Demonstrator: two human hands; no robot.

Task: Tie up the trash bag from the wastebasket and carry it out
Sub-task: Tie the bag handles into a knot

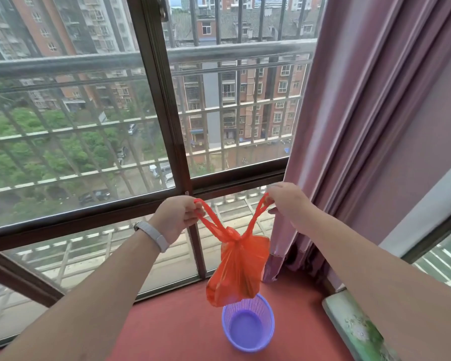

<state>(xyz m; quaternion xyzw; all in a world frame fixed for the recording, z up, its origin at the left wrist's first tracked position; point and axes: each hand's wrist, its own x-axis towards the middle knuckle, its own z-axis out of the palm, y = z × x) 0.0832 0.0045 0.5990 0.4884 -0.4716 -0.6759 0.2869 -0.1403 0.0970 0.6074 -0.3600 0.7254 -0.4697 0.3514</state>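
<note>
An orange plastic trash bag (238, 267) hangs in the air above a small purple mesh wastebasket (248, 324) that stands on the red floor. The basket holds nothing. The bag's neck is cinched in a knot just below its two handle loops. My left hand (177, 214) grips the left loop and my right hand (287, 201) grips the right loop, pulling them apart in a V shape. A pale band sits on my left wrist.
A large barred window (167, 131) fills the view ahead, close behind the bag. A purple curtain (354, 142) hangs at the right, reaching the floor beside the wastebasket. A green floral cushion (357, 332) lies at the lower right.
</note>
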